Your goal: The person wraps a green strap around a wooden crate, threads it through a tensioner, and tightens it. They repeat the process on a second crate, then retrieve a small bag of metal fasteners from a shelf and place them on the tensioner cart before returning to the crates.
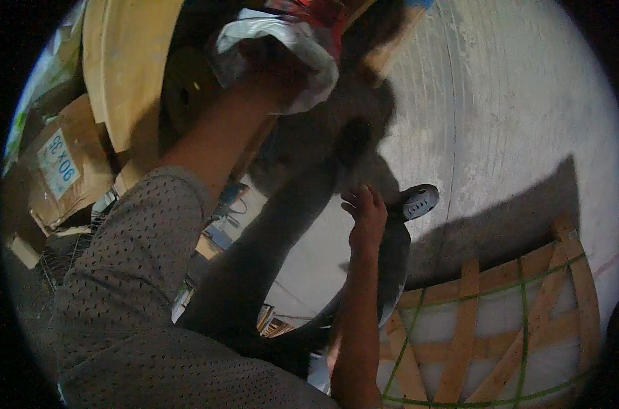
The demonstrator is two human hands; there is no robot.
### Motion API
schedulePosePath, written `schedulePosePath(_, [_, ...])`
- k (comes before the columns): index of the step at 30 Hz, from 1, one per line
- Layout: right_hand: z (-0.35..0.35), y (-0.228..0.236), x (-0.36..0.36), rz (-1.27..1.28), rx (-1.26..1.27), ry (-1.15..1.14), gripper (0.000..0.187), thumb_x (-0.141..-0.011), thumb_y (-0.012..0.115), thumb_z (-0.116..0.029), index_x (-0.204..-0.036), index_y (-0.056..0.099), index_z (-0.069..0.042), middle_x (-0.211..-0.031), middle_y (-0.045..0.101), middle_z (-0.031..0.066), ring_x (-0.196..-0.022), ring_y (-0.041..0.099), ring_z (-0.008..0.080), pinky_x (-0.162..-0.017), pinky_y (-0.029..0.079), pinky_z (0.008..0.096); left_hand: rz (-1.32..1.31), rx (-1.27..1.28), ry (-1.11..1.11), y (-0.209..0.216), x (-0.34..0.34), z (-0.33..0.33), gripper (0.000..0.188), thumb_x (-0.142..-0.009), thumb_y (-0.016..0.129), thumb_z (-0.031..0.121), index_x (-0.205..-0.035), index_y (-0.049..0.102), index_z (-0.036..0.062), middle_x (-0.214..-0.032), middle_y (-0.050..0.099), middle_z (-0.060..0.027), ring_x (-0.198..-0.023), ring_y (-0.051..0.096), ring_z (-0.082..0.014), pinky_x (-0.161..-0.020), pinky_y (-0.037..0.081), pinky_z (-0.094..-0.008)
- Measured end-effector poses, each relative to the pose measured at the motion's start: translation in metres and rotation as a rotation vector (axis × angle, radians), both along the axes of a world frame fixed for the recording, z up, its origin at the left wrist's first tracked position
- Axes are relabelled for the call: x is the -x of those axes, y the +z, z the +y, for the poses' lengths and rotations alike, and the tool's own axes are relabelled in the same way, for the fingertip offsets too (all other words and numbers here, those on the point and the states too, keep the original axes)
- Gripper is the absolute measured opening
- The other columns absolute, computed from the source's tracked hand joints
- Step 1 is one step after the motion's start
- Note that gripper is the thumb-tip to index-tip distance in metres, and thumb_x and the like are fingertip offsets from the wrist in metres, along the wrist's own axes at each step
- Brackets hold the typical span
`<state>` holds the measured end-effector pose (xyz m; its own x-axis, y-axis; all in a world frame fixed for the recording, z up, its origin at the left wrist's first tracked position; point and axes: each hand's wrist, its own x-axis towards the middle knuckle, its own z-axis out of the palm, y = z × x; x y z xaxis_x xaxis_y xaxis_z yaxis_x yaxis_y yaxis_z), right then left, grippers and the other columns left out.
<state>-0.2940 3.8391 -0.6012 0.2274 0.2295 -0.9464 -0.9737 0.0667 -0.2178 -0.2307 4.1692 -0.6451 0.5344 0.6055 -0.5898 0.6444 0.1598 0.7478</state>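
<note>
My left arm stretches to the top of the head view, where my left hand (276, 68) is in deep shadow inside a crumpled white plastic bag (316, 75). The bag wraps around my hand and wrist, so the fingers do not show. Red material (319, 10) lies just beyond it. My right hand (367, 208) hangs in front of my legs with loosely bent fingers, slightly apart. Nothing shows in it, and it is nearest to my dark trouser leg and grey shoe (420, 201).
A wooden crate frame (466, 300) with green straps stands at lower right. On the left are a cardboard box (84, 163) with a white label and a curved yellowish panel (125, 61). Concrete floor (507, 102) stretches to the right, with a shadow across it.
</note>
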Motion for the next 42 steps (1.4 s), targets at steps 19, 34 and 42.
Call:
schedulePosePath(19, [0.033,-0.004,-0.022,0.087,-0.019,0.024,0.038,-0.092,0.058,-0.031,-0.108,0.058,0.004,-0.093,0.067,0.0132,-0.081,0.066,0.0200,-0.072,0.053,0.0312,-0.077,0.219,0.049,-0.025,0.003,0.027,0.037,-0.093,0.055,0.030,-0.124,0.051,0.0105,-0.118,0.055,-0.0157,-0.102,0.057,-0.0317,-0.084,0.048,-0.0437])
schedulePosePath(34, [0.033,-0.012,-0.022,0.121,-0.071,-0.018,0.035,-0.091,0.057,-0.028,-0.112,0.057,0.000,-0.101,0.067,0.0113,-0.085,0.066,0.0200,-0.073,0.052,0.0328,-0.078,0.243,0.092,-0.020,0.006,0.034,0.036,-0.092,0.056,0.031,-0.122,0.052,0.0119,-0.117,0.056,-0.0131,-0.102,0.057,-0.0295,-0.081,0.049,-0.0431])
schedulePosePath(42, [0.023,-0.011,-0.026,0.101,-0.055,-0.007,0.038,-0.091,0.058,-0.028,-0.116,0.056,0.001,-0.102,0.066,0.0130,-0.086,0.066,0.0210,-0.074,0.052,0.0325,-0.095,0.253,0.112,-0.018,0.003,0.043,0.035,-0.091,0.056,0.031,-0.121,0.052,0.0126,-0.116,0.056,-0.0117,-0.102,0.057,-0.0283,-0.079,0.049,-0.0427])
